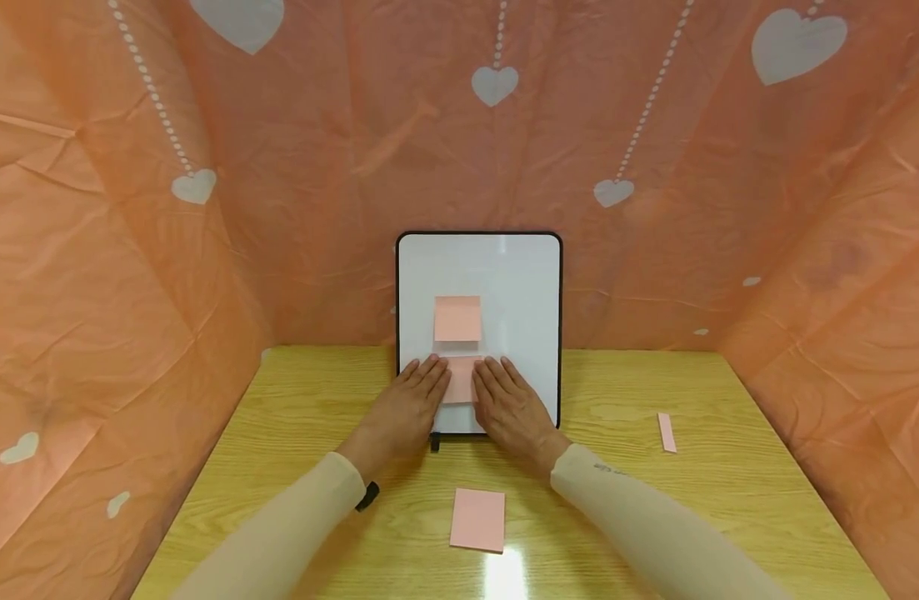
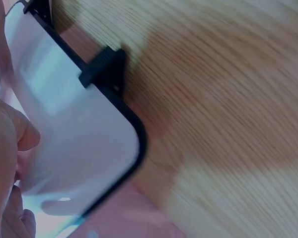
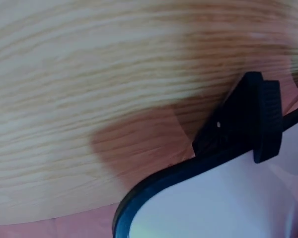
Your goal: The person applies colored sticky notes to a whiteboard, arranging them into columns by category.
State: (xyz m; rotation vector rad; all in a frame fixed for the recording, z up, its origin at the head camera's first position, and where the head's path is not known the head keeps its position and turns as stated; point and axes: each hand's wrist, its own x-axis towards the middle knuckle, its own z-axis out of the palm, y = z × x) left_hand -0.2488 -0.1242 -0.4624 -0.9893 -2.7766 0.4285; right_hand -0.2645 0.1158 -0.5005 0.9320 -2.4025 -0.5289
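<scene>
A small whiteboard (image 1: 515,275) with a black frame stands upright on the table. On its lower part lies a pink sticky note (image 1: 461,385), flanked by both hands. My left hand (image 1: 408,410) rests its straight fingers on the note's left side, and my right hand (image 1: 513,414) lays its straight fingers along the right side. Just above them, a second pink sticky note (image 1: 457,317) hangs on the board, its bottom edge lifted a little. In the left wrist view, part of a hand (image 2: 4,144) shows at the left edge; the right wrist view shows no fingers clearly.
A pad of pink sticky notes (image 1: 477,520) lies on the wooden table (image 1: 624,517) in front of the board. Farther right is a narrow pink strip (image 1: 666,432). Black feet (image 3: 248,119) hold the board's lower edge. An orange cloth with hearts (image 1: 317,208) surrounds the table.
</scene>
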